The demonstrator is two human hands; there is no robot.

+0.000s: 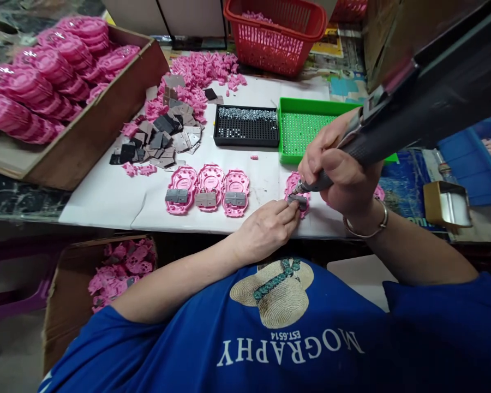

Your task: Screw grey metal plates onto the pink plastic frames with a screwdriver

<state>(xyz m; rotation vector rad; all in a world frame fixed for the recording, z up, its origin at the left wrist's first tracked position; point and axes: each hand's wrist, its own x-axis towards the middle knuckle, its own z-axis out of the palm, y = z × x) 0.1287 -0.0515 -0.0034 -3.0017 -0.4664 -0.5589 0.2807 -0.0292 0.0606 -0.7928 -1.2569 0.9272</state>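
My right hand (343, 169) is wrapped around a dark electric screwdriver (393, 114), held at a slant. Its tip meets a pink plastic shell (291, 183) near a grey plate (298, 203) on that shell. With fingers bent together, my left hand (265, 229) steadies the grey plate at its lower left side; the fingertips partly cover it. To the left, three more pink shells (210, 177) lie in a row, each with a grey plate (235, 199) across its lower half. Another pink shell (378, 192) is mostly hidden behind my right hand.
Screws fill part of a black tray (245, 139) beside a green perforated tray (306, 123). Behind are loose grey plates (163, 131), small pink parts (204, 68) and a red basket (270, 46). A cardboard box (94, 120) of pink shells stands left; a small box (445, 204) sits right.
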